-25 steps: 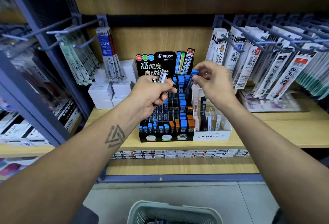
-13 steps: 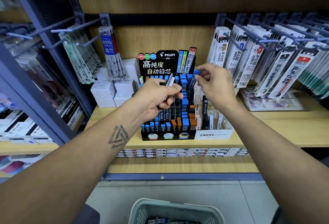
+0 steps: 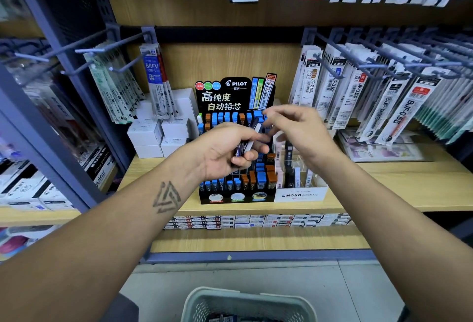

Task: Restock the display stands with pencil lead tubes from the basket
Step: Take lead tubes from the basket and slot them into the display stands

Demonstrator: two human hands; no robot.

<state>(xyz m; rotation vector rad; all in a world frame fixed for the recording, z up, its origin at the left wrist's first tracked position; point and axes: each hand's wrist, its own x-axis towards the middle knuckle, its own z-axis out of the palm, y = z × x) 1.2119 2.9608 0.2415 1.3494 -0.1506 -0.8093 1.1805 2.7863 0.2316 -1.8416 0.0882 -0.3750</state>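
Left hand (image 3: pixel 225 150) grips about two lead tubes (image 3: pixel 249 140), long axes tilted up toward the Pilot stand (image 3: pixel 236 191). Right hand (image 3: pixel 299 132), blurred, fingers loosely spread just beside their tips.

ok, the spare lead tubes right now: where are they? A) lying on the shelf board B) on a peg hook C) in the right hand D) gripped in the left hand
D: the left hand grips a small bunch of lead tubes in front of the Pilot display stand.
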